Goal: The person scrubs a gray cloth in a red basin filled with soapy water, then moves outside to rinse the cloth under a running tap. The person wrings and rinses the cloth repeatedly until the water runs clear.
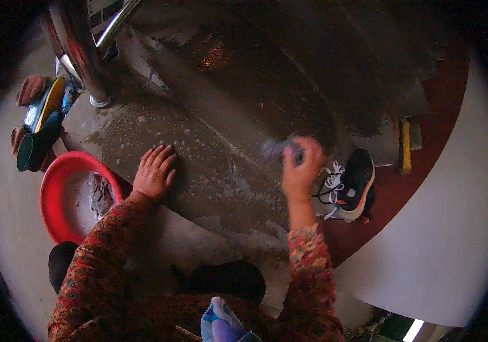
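Note:
My left hand (pixel 155 173) lies palm down on a wet brown floor (pixel 209 171) dotted with suds, its fingers slightly apart and nothing in it. Beside its wrist stands a red plastic basin (pixel 49 205) holding whitish soapy water and a wet grey cloth (pixel 100 194); my left sleeve covers part of its rim. Low over the wet floor, my right hand (pixel 303 164) grips a small greyish scrubber (pixel 276 147). Motion blurs it, so whether it is a brush or a pad is unclear. To the right of that hand sits a black sneaker (pixel 357 179) with white laces and an orange trim.
A shiny metal furniture leg (pixel 98 87) rises at the upper left. Near it are a dark green boot (pixel 38 145), a yellow-lined shoe (pixel 49 104) and reddish blocks (pixel 31 90). A yellow strip (pixel 405 145) and a pale curved surface (pixel 436 205) lie to the right.

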{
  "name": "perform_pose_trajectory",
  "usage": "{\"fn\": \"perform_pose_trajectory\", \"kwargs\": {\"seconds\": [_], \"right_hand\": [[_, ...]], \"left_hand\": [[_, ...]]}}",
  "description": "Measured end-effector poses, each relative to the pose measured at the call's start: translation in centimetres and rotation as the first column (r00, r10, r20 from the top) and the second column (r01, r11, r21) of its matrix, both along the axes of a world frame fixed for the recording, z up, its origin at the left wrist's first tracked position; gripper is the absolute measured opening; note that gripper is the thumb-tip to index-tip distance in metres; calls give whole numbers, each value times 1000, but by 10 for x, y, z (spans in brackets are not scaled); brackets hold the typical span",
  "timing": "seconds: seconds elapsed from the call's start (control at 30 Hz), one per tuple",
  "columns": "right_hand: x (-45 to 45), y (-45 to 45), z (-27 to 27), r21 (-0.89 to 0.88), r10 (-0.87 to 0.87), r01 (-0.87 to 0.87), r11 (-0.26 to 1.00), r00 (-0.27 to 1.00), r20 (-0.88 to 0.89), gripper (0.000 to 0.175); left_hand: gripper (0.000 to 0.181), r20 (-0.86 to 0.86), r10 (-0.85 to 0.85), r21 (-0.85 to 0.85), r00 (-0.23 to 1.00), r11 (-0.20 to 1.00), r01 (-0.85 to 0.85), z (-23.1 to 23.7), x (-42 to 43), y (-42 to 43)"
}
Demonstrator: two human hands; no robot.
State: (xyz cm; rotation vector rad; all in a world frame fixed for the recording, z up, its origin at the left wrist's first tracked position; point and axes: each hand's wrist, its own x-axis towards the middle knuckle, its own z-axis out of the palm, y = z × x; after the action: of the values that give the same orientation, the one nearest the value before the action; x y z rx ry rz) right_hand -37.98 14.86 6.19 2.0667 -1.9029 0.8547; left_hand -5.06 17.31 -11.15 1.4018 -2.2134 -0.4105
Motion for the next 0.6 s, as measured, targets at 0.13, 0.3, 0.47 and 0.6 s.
{"fn": "perform_pose_trajectory", "kwargs": {"seconds": [0.13,0.3,0.47,0.6], "right_hand": [[-78,-102,14,20,-405,412,911,884,233,34],[-72,-179,-1,331,-432,414,848,902,-19,42],[33,-171,-29,62,24,-22,998,999,-32,32],[93,-111,-28,46,183,-182,982,983,-10,32]], "left_hand": [[40,8,-5,25,1000,1000,5,-3,2,0],[41,-12,-2,10,1000,1000,2,-2,2,0],[40,-20,-4,11,1000,1000,4,1,1,0],[39,-76,-4,-13,997,1000,3,-4,2,3]]}}
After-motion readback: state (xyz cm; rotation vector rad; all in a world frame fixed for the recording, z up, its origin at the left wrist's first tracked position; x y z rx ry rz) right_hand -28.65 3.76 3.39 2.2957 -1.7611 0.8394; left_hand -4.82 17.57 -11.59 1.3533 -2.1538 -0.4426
